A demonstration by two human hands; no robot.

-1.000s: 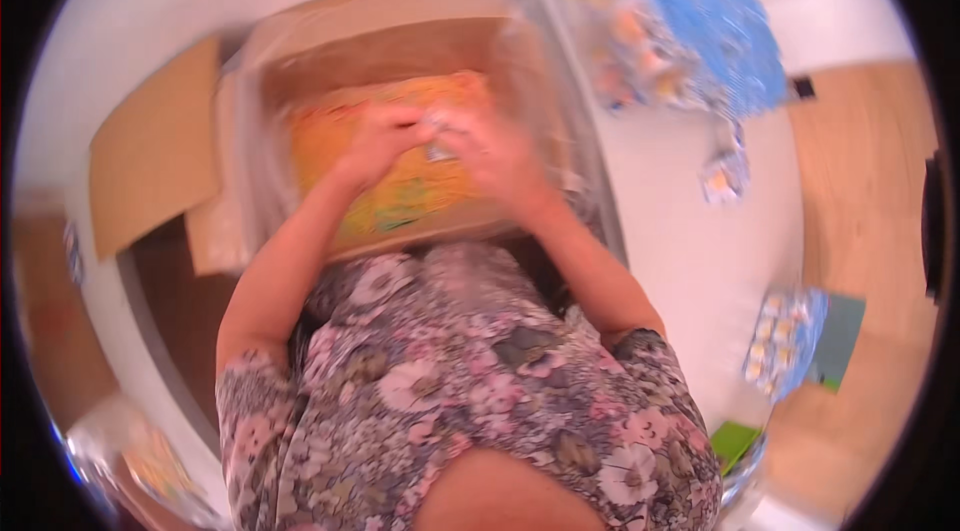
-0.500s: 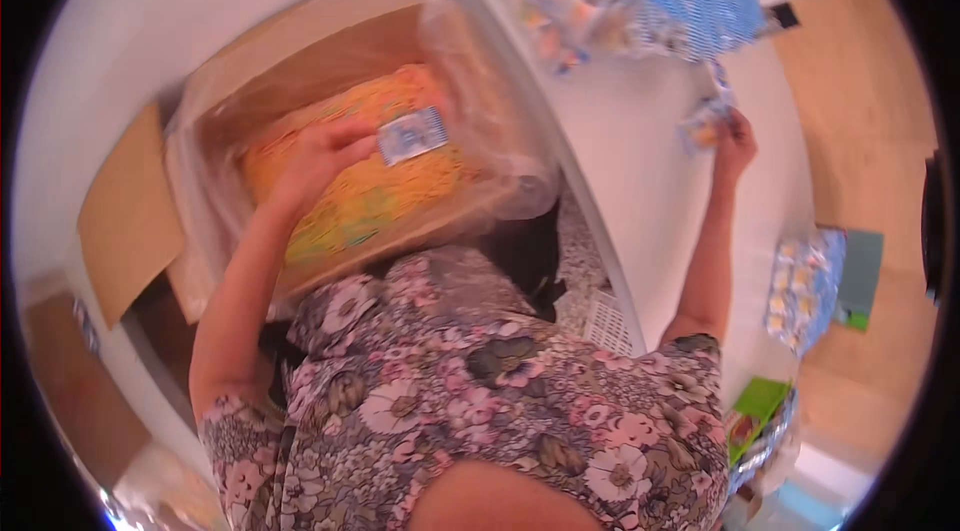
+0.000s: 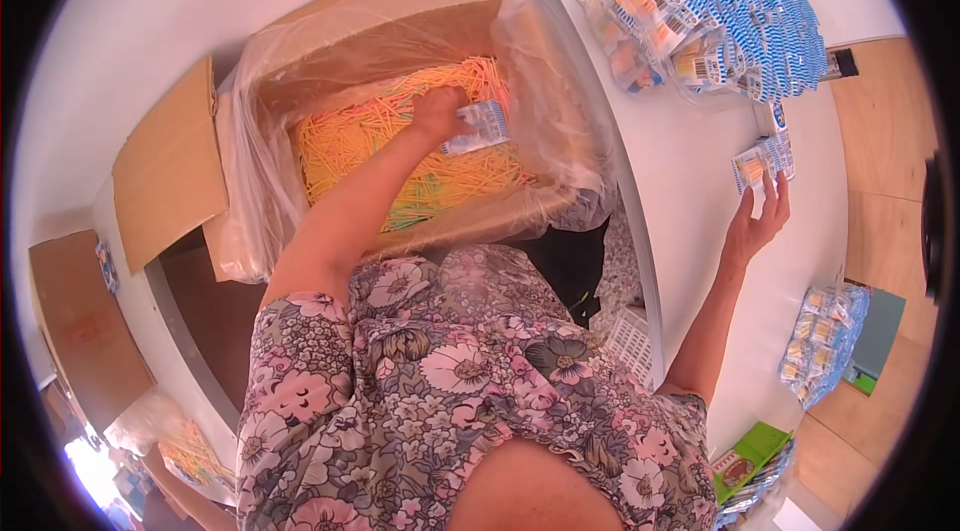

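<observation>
Head view: left fingers (image 3: 432,111) behind packet (image 3: 478,127)

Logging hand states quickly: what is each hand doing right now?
Left hand: closed on a small packet over the box of orange sticks.
Right hand: open, fingers at the flat packets on the white table.

Packing workroom: a plastic-lined cardboard carton (image 3: 400,131) of yellow and orange sticks at 11 o'clock; heaps of identical small blue-and-white packets (image 3: 720,11) on a white counter (image 3: 690,231) at 1 o'clock.
</observation>
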